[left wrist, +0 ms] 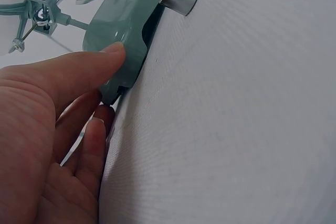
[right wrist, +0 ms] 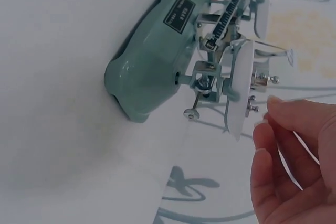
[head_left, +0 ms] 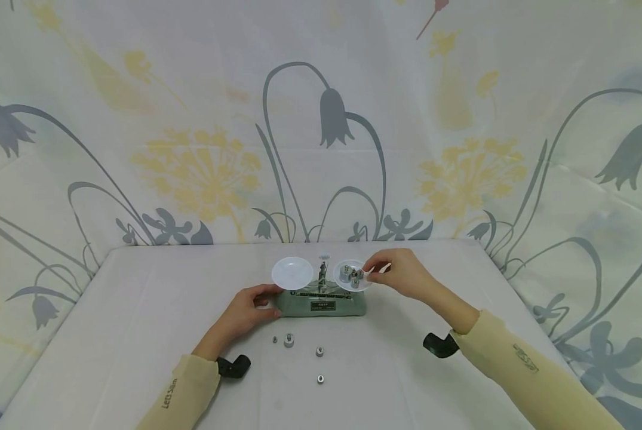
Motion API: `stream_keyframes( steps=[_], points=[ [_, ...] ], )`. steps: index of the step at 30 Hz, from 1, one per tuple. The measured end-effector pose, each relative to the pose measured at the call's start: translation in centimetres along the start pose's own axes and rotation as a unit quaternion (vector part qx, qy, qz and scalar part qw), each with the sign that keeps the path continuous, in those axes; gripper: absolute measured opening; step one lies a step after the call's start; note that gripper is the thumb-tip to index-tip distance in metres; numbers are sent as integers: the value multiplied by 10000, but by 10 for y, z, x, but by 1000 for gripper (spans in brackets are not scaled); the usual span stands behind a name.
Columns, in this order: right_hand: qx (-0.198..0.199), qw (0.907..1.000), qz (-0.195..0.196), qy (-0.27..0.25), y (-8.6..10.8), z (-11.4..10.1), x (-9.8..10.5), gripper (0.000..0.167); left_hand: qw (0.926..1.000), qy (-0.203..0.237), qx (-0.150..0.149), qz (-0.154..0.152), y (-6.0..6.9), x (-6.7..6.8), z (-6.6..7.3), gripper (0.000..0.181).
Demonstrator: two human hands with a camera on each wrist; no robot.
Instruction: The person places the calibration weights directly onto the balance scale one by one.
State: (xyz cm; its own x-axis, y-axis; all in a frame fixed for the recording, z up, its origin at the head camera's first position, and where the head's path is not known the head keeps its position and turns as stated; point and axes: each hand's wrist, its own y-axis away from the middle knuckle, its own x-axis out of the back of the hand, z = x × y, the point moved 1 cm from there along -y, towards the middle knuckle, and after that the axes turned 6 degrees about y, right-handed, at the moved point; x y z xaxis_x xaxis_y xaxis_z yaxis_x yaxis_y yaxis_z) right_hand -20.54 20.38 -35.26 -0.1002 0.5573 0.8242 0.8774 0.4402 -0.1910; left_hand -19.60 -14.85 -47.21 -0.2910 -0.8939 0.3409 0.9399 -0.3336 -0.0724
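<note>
A green balance scale (head_left: 323,304) with two white pans stands on the table. My left hand (head_left: 251,312) grips the left end of its base; in the left wrist view the thumb (left wrist: 113,59) lies on top and the fingers curl by the end. The left pan (head_left: 292,273) bears nothing. Several metal weights (head_left: 346,273) stand on the right pan (head_left: 353,288). Beside that pan's outer rim is my right hand (head_left: 398,273), thumb and fingers bent loosely. In the right wrist view, its fingertips are just apart from a small knobbed weight (right wrist: 252,108), and nothing shows between them.
In front of the scale stand several loose weights: a larger one (head_left: 289,340), a tiny one (head_left: 275,339) beside it, and two (head_left: 319,352) farther right. The white-covered table (head_left: 154,298) meets a flower-printed cloth (head_left: 321,179) at the back.
</note>
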Motion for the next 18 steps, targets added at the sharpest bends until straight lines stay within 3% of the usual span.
stream_keyframes(
  steps=[10,18],
  points=[
    [-347,9987,319,-168,16,22,6,12,9999,-89,-39,-62,0,0,0,49],
    [-713,9968,218,-284,25,40,-2,13,10000,-76,24,-54,0,0,0,49]
  ],
)
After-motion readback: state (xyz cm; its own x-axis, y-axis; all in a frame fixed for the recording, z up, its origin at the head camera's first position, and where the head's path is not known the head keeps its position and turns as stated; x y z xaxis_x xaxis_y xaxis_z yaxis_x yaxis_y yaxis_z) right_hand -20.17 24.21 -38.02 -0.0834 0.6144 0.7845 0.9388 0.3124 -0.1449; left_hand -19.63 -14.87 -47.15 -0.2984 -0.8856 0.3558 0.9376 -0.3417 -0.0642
